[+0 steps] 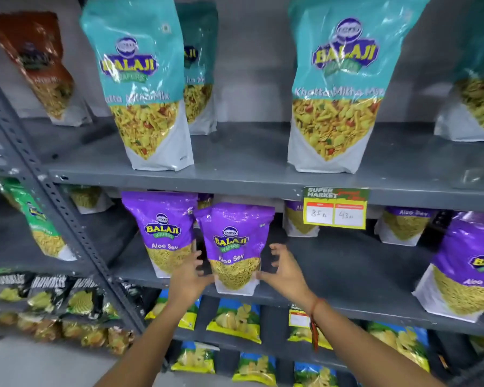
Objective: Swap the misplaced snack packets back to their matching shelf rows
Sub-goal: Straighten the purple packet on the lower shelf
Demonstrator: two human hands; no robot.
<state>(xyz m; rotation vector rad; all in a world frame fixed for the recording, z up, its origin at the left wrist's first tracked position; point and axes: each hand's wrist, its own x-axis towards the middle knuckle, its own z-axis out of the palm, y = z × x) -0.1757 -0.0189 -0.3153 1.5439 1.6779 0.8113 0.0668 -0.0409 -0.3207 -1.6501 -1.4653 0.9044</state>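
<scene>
On middle shelf (347, 286): purple Aloo Sev packet (235, 247), sev inside, between spread hands (236, 270).

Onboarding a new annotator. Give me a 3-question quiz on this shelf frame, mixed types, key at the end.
1. True or false: the purple Aloo Sev packet between the hands stands on the same shelf row as the teal Khatta Mitha Mix packets.
2. Multiple choice: how do the left hand and right hand sit at that packet? A) both clenched on its top edge B) either side of its lower half, fingers spread C) one hand under the shelf.
3. Short answer: where does the yellow price tag hang?

Key:
1. False; it stands one row below, among other purple packets.
2. B
3. On the front edge of the upper shelf, right of the hands.
</scene>
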